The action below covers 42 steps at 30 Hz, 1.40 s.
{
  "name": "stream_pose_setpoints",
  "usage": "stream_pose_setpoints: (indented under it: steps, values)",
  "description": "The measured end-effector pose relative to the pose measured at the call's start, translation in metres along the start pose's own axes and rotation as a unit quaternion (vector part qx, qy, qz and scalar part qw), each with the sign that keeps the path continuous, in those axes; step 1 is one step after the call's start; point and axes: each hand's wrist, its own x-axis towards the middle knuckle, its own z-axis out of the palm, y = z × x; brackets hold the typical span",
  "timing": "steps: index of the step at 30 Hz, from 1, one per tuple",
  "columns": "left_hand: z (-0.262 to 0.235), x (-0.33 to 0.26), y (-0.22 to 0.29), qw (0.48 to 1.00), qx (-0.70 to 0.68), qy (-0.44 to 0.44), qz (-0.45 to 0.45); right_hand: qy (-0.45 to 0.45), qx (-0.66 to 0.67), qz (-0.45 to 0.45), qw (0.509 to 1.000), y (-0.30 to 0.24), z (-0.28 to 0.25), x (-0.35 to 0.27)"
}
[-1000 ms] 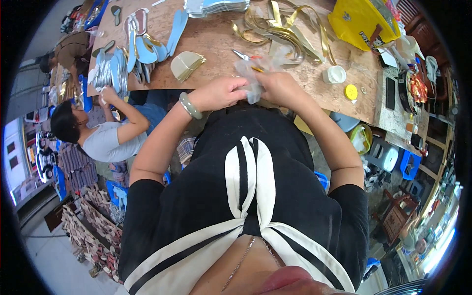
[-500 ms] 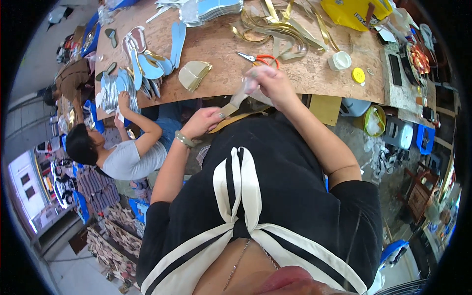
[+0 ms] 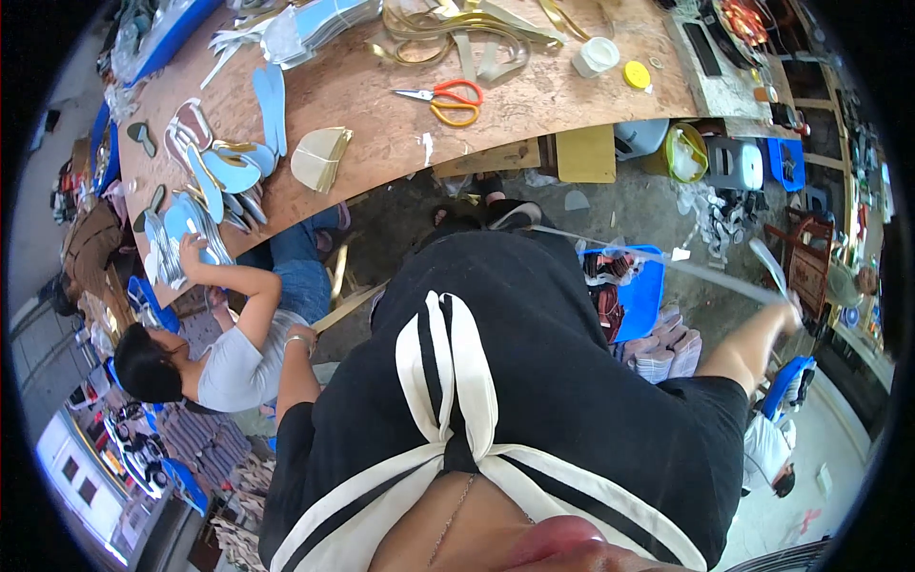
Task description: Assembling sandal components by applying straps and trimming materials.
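Note:
Far out to the right, my right hand is closed, somewhat blurred, on a long pale strip. The strip stretches leftward across the front of my black shirt toward my feet, and a loose end stands up beside the hand. My left hand hangs low at my left side, a bracelet at its wrist; its fingers are hidden. On the wooden table before me lie red-and-orange-handled scissors, blades pointing left. A bundle of beige curved pieces rests at the table's near edge.
At the left a co-worker handles a stack of light blue insoles. Gold and beige strips, a white jar and a yellow lid lie on the table. A blue crate stands by my right side.
My right hand has swung from the table edge far right, drawing the strip with it. My left hand has dropped to my side, off the strip. The view has shifted right.

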Motion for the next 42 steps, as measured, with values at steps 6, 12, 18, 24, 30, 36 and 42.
stream_pose_setpoints:
  steps: [6,12,18,24,30,36,42]
  values:
    - [-0.055,0.053,0.086,0.894,0.152,-0.165,0.387,0.538,0.633,0.226,0.509,0.242,0.027,0.085]
    - [-0.125,0.094,0.057,0.65,0.295,-0.27,0.646,0.499,0.65,0.039,0.572,0.173,0.011,0.024]
    - [-0.066,-0.107,0.233,0.888,-0.182,-0.057,0.418,0.249,0.422,-0.17,0.855,-0.076,-0.043,-0.129]
    - [-0.088,-0.28,0.31,0.784,-0.131,-0.225,0.564,0.006,0.43,-0.803,0.413,-0.229,-0.132,-0.373]
    - [-0.145,-0.301,0.271,0.702,-0.2,-0.171,0.662,0.066,0.412,-0.776,0.474,-0.275,-0.128,-0.377]
    - [-0.204,-0.237,0.162,0.501,-0.489,-0.004,0.714,0.044,0.374,-0.577,0.725,-0.238,0.034,-0.216]
    - [-0.211,-0.227,0.124,0.377,-0.737,0.05,0.558,0.062,0.263,-0.479,0.835,-0.192,0.094,-0.154]
